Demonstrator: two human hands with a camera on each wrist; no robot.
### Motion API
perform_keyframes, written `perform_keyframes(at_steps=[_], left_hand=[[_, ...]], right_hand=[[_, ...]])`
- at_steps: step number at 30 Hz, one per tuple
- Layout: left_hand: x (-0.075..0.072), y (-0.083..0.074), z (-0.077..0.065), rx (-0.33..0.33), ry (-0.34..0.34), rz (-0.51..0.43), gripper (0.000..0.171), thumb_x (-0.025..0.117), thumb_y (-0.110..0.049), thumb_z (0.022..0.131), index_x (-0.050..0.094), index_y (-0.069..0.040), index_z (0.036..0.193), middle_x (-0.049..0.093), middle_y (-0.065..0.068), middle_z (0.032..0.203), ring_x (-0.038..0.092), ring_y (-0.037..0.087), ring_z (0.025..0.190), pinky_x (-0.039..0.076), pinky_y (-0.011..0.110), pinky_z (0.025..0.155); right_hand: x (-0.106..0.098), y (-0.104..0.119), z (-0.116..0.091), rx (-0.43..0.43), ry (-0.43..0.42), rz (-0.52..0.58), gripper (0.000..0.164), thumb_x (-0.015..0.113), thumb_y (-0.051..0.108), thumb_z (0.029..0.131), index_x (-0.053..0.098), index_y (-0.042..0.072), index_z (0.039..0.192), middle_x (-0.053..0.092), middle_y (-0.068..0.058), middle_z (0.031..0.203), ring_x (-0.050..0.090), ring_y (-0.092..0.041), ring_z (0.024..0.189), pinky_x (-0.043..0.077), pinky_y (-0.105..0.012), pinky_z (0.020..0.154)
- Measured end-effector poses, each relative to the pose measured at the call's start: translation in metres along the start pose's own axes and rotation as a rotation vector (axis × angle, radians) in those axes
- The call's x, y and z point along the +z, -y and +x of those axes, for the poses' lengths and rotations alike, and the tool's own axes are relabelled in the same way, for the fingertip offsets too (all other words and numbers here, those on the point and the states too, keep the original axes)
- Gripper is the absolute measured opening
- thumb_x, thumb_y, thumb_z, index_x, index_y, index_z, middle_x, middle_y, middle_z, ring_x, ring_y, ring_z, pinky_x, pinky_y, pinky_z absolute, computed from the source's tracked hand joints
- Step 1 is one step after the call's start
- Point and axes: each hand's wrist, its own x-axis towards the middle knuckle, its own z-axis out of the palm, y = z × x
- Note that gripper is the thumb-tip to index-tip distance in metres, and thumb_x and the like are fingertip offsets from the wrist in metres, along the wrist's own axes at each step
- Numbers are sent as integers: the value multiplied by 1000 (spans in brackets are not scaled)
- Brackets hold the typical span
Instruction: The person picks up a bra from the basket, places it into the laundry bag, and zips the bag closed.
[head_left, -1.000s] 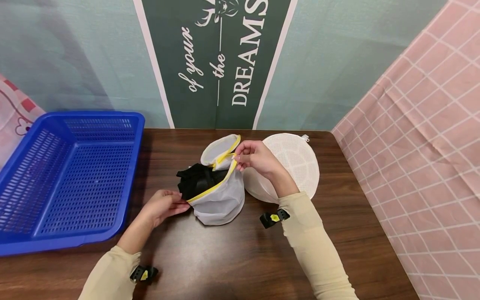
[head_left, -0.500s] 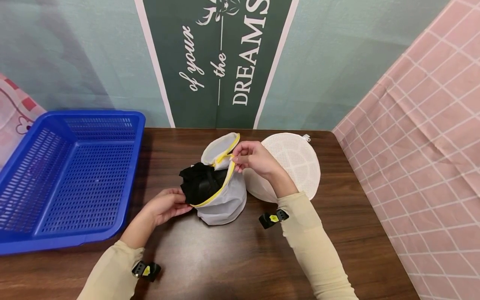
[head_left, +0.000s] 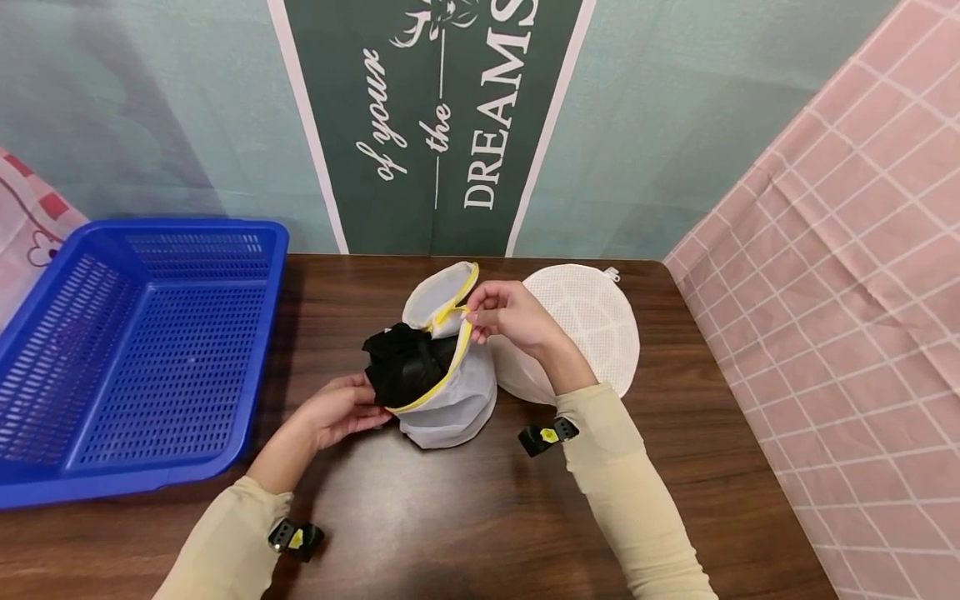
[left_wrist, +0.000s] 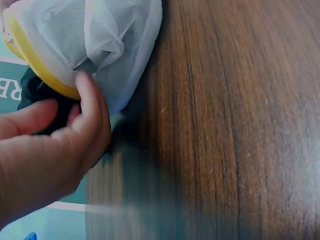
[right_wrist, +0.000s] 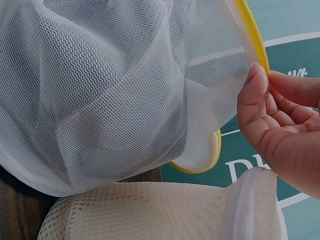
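Note:
A white mesh laundry bag [head_left: 450, 417] with a yellow zip edge lies unzipped on the table, its round lid [head_left: 438, 296] flipped back. A black garment [head_left: 405, 367] with a smooth rounded part and a strap bulges from the mouth. My right hand [head_left: 512, 317] pinches the yellow edge between thumb and fingers, also plain in the right wrist view. At the mouth's left side, my left hand [head_left: 341, 410] holds the garment's end. In the left wrist view its thumb and curled fingers [left_wrist: 90, 107] are around the black fabric, fingertips near the bag's rim; part of the grip is hidden.
A blue perforated plastic basket [head_left: 258, 367] stands on the left. Behind my right hand lies a second, cream mesh laundry bag [head_left: 592, 325]. A printed backdrop [head_left: 637, 125] rises behind the brown table [head_left: 450, 533], and pink checked cloth [head_left: 847, 275] hangs on the right.
My left hand has moved slightly right, and the black garment has shifted right with it. The bag's body has slid a little to the right. My right hand stays at the zip edge.

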Motion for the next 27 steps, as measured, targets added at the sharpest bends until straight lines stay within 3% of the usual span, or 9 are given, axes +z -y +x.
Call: perform_keyframes(at_steps=[4,6,9,11,14,16,20,23,27], left_hand=[[-2,-5,-1,69,-128,-7,22,33,2,94,37,8,115,54,1,87,55,11,79,48,24,74],[-3,-10,-1,72,-188,-53,21,34,-6,97,38,6,115,51,2,92,53,13,83,47,24,74],[-3,-17,0,63,-225,-58,35,39,-25,98,37,2,120,45,9,106,49,17,91,46,25,77],[-2,-21,2,48,-237,-28,43,46,-32,95,37,1,120,44,10,105,50,16,88,45,25,75],[2,-25,6,50,-250,39,48,55,-26,92,35,2,125,52,4,95,55,10,77,46,22,67],[6,-27,7,69,-267,35,43,58,-16,90,37,3,122,55,-2,82,55,7,68,47,21,62],[13,-31,6,171,-302,59,34,61,1,83,45,4,113,58,-4,77,57,5,65,48,21,58],[18,-35,1,282,-356,187,24,66,3,78,54,3,99,59,-5,75,56,4,67,47,20,59],[24,-43,-7,453,-436,483,22,72,-1,75,62,6,93,62,-3,75,54,4,71,44,17,64]], right_hand=[[0,1,0,-4,3,4,6,55,-13,82,53,-7,83,53,-13,67,56,-18,53,51,-27,53],[0,1,0,-6,6,6,6,55,-13,82,53,-7,83,53,-13,67,57,-18,53,51,-27,53],[0,2,-1,-2,9,12,7,55,-13,82,53,-6,83,53,-13,66,57,-18,53,50,-26,53],[0,2,-1,2,12,11,7,55,-13,82,53,-6,83,53,-13,66,57,-18,53,51,-27,54],[2,4,-1,0,19,4,6,55,-12,82,53,-7,84,53,-13,67,57,-18,53,51,-27,54],[3,4,-1,-7,25,-3,5,55,-12,82,53,-8,84,53,-13,67,57,-18,53,51,-27,54],[5,6,0,-25,31,-1,5,55,-13,82,53,-8,84,53,-13,68,57,-18,53,51,-27,53],[7,6,1,-38,17,-2,5,55,-12,82,54,-8,84,54,-14,68,57,-18,53,51,-26,53],[8,6,3,-60,1,9,5,55,-12,83,54,-8,84,56,-13,68,56,-18,54,50,-27,53]])
